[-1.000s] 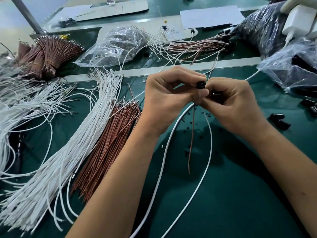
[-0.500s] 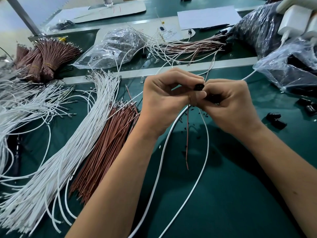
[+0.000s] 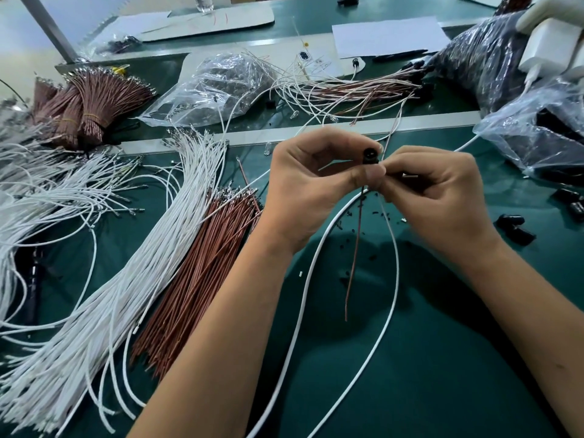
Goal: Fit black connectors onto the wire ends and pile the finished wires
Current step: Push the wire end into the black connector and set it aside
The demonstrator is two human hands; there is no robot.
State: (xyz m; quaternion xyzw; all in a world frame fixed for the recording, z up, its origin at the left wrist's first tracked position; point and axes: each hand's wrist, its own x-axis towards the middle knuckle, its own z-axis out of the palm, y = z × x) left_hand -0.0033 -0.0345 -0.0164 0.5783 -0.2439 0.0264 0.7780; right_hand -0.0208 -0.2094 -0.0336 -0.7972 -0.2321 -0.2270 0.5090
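Connector sitting upright betw. both thumbs; left hand pinching it, right hand gripping brown wire hanging straight below.

Both forearms are bare to the frame edge, left hand and right hand ungloved, without rings

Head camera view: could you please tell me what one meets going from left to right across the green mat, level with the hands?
White wire bundle → brown wire bundle → left hand → black connector → right hand → loose black connectors.
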